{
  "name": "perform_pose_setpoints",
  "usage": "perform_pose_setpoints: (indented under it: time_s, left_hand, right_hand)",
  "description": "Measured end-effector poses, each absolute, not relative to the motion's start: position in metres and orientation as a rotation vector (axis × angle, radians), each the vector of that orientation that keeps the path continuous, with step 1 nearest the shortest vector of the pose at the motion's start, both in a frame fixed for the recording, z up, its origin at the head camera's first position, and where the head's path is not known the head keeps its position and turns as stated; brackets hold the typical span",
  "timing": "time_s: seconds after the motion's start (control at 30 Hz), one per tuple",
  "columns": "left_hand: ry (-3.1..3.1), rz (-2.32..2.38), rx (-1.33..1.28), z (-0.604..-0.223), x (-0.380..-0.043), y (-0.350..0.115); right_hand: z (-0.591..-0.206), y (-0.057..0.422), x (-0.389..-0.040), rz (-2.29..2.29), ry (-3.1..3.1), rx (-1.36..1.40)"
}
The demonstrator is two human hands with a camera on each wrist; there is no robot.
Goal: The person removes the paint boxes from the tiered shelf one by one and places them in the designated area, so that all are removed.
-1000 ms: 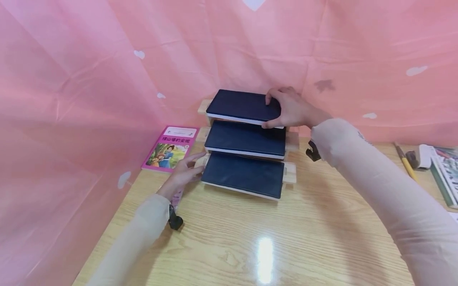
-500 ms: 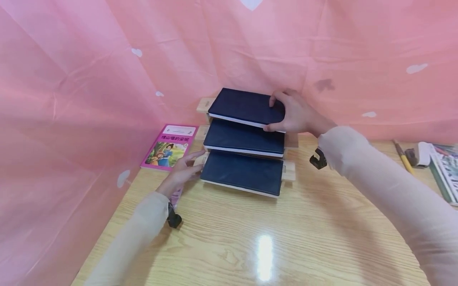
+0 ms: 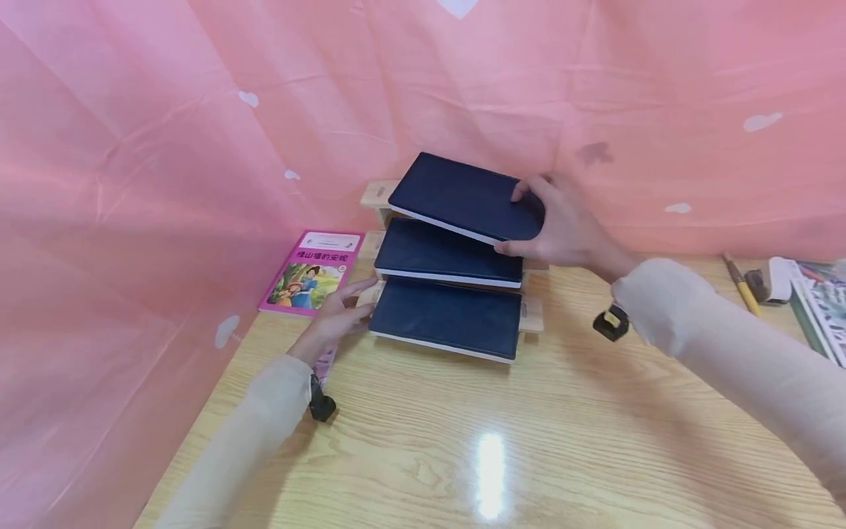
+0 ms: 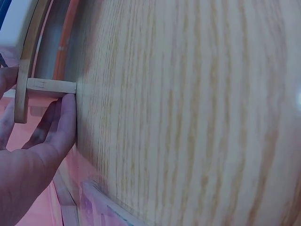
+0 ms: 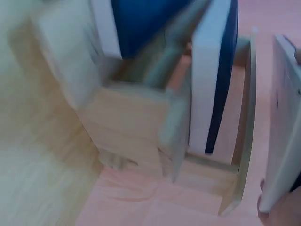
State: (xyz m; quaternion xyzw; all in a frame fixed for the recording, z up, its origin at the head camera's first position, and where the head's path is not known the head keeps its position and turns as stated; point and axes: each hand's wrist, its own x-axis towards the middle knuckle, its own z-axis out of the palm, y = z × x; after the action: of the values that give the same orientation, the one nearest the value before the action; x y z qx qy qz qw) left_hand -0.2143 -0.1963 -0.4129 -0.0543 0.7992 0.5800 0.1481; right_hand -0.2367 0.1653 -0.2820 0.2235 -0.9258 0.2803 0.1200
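Observation:
Three dark blue notebooks with white page edges are arranged on a stepped wooden rack (image 3: 532,314). My right hand (image 3: 563,224) grips the right end of the top notebook (image 3: 463,195), thumb at the front edge and fingers over the cover. That notebook is tilted, its right end swung toward me; in the right wrist view a gap shows between it and the rack. The middle notebook (image 3: 443,251) and the lowest notebook (image 3: 444,317) lie on their tiers. At the rack's left end, my left hand (image 3: 335,322) holds the wood, its fingers against a short crosspiece (image 4: 51,86).
A pink-bordered children's book (image 3: 316,273) lies left of the rack, with another pinkish item (image 3: 324,365) partly under my left wrist. Pink curtain (image 3: 628,110) hangs close behind. On the far right are a yellow-handled brush (image 3: 745,290) and a green-spined book (image 3: 816,308).
My right hand has moved right and toward me, lifting and turning the top notebook off its tier. The left hand stays at the rack's left end.

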Motion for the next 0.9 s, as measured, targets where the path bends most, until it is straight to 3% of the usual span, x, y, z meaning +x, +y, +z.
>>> perform_pose_setpoints:
  time_s: [0.4,0.9]
  left_hand:
    - [2.312,1.636,-0.164,-0.412,-0.219,-0.193]
    - [2.3,1.654,-0.152,-0.413,-0.217,-0.192]
  right_hand:
    - [-0.278,0.193,-0.169,0.928,-2.543,0.609]
    - [-0.293,0.258,-0.102,0.681,-2.511,0.481]
